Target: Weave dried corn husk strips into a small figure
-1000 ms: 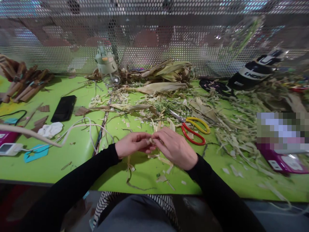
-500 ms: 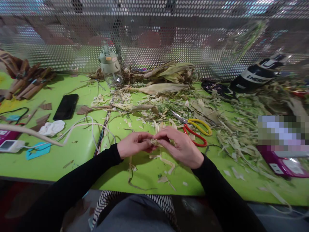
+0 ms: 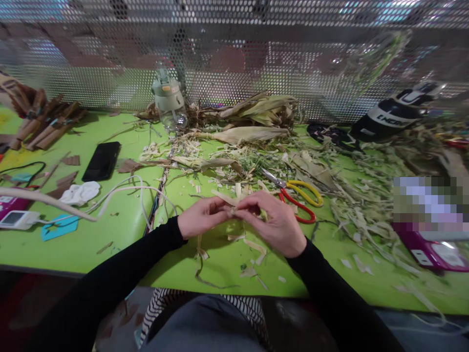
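Both hands meet over the green table, pinching a small piece of pale dried corn husk [image 3: 232, 199] between them. My left hand [image 3: 203, 215] holds it from the left, with thumb and fingers pressed together. From the right, my right hand [image 3: 273, 222] grips the same husk with thumb and forefinger. Flat husk ends stick up beyond the fingertips; the part inside the fingers is mostly hidden. Scissors [image 3: 293, 192] with one yellow and one red handle lie just beyond my right hand. Loose husk strips [image 3: 255, 248] lie below the hands.
Shredded husk [image 3: 351, 215] covers the right side; whole dried husks [image 3: 242, 135] lie at the back. A clear-bottomed bottle [image 3: 169, 100] stands against the perforated metal screen [image 3: 227, 63]. A black bottle [image 3: 388, 117] leans at right. A phone [image 3: 101, 161] and white cable [image 3: 120, 188] lie left.
A flat pale husk strip now shows above the fingertips, slanting up to the left. The fingers have shifted slightly around the husk; both hands stay together in the same place.
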Demonstrator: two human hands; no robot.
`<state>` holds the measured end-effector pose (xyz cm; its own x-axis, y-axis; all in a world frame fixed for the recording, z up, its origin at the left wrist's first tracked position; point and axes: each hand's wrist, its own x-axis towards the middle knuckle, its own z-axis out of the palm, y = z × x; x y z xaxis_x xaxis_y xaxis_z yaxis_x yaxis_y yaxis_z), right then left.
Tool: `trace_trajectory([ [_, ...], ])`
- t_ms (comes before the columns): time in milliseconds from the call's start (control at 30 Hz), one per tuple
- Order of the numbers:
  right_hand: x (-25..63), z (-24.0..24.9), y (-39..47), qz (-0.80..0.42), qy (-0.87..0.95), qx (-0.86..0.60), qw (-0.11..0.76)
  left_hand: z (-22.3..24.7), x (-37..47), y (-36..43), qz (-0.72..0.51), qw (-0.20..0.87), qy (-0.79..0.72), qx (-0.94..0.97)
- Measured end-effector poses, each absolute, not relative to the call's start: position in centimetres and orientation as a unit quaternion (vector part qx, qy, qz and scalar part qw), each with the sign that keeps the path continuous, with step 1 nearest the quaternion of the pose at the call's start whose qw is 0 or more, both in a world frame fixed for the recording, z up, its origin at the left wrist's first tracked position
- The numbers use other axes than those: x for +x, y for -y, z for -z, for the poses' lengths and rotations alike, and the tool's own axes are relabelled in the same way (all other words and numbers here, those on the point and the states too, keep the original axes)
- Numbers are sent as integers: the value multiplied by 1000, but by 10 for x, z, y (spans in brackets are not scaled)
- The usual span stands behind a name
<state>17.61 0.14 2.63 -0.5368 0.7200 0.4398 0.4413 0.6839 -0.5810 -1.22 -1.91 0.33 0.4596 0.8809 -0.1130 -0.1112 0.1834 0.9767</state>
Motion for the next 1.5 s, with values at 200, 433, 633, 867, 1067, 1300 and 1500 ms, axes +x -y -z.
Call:
trace_trajectory([
  [200, 178, -26, -4, -198, 860, -327, 339, -3, -12, 18, -369, 674, -334, 546],
  [433, 178, -27, -3, -179, 875, -294, 341, 0, -9, 19, -369, 716, -299, 511],
  [633, 180, -28, -4, -170, 883, -269, 346, -2, -7, 22, -399, 704, -296, 507],
  [867, 179, -26, -3, -159, 877, -298, 343, -3, -9, 23, -395, 696, -310, 513],
  [1067, 176, -22, 1, -137, 863, -297, 386, -1, -8, 24, -409, 702, -294, 504],
  [1300, 176, -25, -2, -271, 831, -359, 327, 2, -6, 22, -399, 695, -266, 535],
  [1500, 181, -29, -1, -258, 853, -289, 349, 1, -4, 25, -420, 696, -275, 514],
])
